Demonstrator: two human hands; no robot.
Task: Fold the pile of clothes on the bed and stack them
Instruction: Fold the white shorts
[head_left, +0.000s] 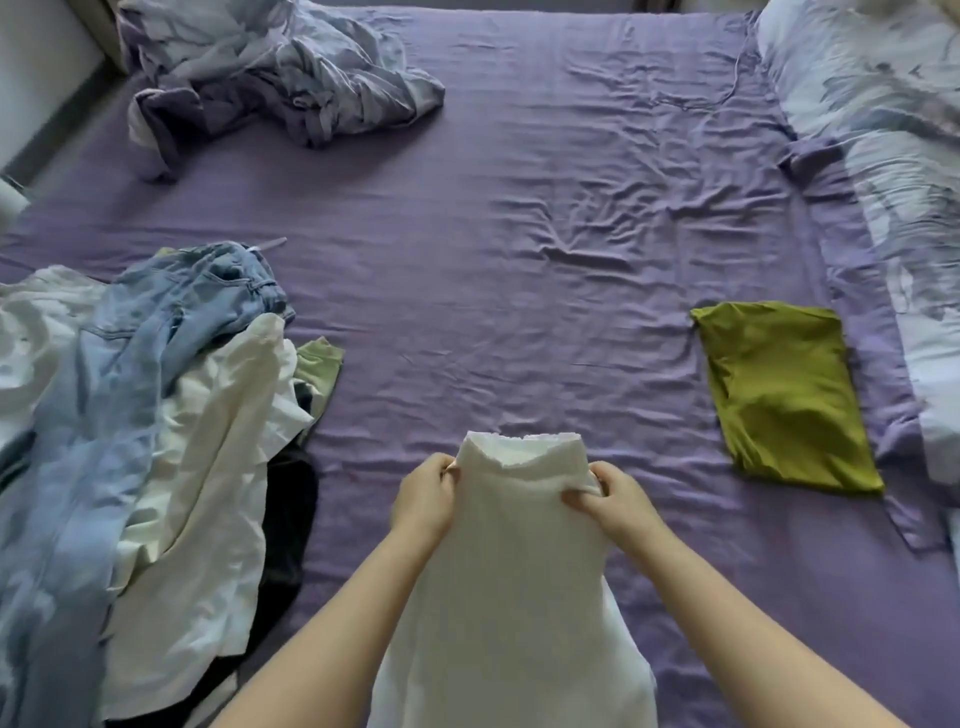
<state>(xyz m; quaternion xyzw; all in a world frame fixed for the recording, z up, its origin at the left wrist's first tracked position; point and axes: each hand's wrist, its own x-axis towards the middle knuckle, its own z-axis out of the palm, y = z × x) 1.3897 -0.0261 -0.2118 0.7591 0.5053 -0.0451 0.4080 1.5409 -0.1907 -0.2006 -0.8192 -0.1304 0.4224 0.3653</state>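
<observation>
Holding: a white garment (519, 545), near centre, lifted over the purple sheet (467, 260), its lacy edge at the top
Left hand (423, 499): fingers curled round the garment's left edge, gripping it
Right hand (613, 499): pinching the right edge, thumb on the front of the cloth
Pile (156, 441): near left, all unfolded, light blue jeans (130, 364) draped over white stuff, a bit of pale green and something dark poking out underneath
Folded green top (784, 395): right side, flat on the sheet, well apart from the pile
Duvet (883, 156): far right, floral
Crumpled bedding (270, 67): far left corner
</observation>
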